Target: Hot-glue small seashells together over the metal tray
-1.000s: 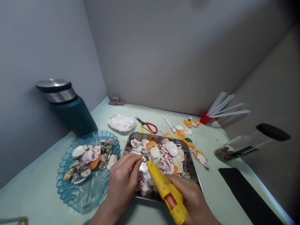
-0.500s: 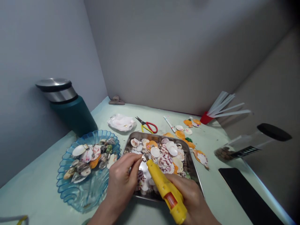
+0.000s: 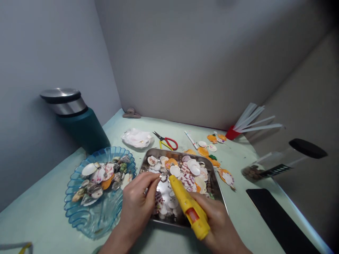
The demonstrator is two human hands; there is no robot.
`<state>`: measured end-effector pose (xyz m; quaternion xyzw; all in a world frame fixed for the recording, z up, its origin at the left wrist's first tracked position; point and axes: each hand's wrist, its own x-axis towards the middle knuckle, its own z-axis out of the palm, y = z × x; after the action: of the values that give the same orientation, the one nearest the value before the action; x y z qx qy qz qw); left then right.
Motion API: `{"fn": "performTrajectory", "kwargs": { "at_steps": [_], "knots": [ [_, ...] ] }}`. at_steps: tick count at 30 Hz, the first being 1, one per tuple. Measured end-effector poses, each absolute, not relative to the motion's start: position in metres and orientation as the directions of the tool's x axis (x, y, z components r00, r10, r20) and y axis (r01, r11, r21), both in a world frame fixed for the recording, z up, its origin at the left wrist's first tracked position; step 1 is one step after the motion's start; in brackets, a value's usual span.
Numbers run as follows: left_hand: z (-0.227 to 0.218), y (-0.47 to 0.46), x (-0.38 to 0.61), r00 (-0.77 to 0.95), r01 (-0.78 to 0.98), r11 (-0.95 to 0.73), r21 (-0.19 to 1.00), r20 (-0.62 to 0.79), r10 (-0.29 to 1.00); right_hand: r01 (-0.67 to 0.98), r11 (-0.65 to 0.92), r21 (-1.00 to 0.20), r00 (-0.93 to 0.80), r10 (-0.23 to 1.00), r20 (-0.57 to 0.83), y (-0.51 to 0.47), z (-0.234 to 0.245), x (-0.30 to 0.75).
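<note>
My right hand (image 3: 212, 215) is wrapped round a yellow hot glue gun (image 3: 185, 201), its nozzle pointing up and left over the metal tray (image 3: 221, 188). My left hand (image 3: 140, 194) is closed in a pinch just left of the nozzle. Whatever sits between its fingertips is too small to make out. Beneath both hands the tray holds many seashells, among them a white shell (image 3: 194, 167) and purple-speckled scallop shells (image 3: 187, 179). Left of my left hand, a blue scalloped dish (image 3: 71, 208) carries more shells and small snail shells (image 3: 116, 177).
Behind the tray lie red-and-yellow-handled scissors (image 3: 171, 143), a crumpled white plastic bag (image 3: 137, 137) and a marker (image 3: 191, 139). Orange shell pieces (image 3: 226, 178) line its right side. A teal bottle (image 3: 82, 128), a red cup of glue sticks (image 3: 233, 132), a clear jar (image 3: 278, 165) and a black phone-like slab (image 3: 280, 220) stand around.
The glue gun's nozzle has drawn slightly up and right, away from my left fingertips. My left hand has stayed nearly still.
</note>
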<state>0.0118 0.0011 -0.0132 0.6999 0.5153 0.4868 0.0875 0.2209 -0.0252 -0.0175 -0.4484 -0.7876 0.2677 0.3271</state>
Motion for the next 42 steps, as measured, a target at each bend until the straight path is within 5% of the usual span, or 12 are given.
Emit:
{"fn": "performTrajectory", "kwargs": {
  "at_steps": [6,11,17,26,42],
  "knots": [
    [-0.011,0.002,0.010,-0.092,0.621,-0.393,0.678,0.562,0.822,0.768,0.312,-0.559,-0.349,0.936,0.042,-0.023,-0.002,0.230],
    [-0.012,0.004,0.009,-0.174,0.602,-0.334,0.726,0.527,0.832,0.818,0.373,-0.437,-0.475,0.867,-0.150,-0.028,0.016,0.220],
    [-0.015,0.004,0.005,-0.226,0.531,-0.283,0.798,0.456,0.861,0.783,0.514,-0.350,-0.592,0.789,-0.165,-0.018,0.032,0.218],
    [-0.012,0.005,0.002,-0.300,0.461,-0.276,0.843,0.441,0.846,0.751,0.649,-0.117,-0.652,0.758,0.018,0.033,0.051,0.189],
    [-0.012,0.007,0.000,-0.369,0.376,-0.222,0.900,0.365,0.855,0.703,0.708,0.072,-0.670,0.693,-0.267,0.078,0.027,0.125]
  ]
}}
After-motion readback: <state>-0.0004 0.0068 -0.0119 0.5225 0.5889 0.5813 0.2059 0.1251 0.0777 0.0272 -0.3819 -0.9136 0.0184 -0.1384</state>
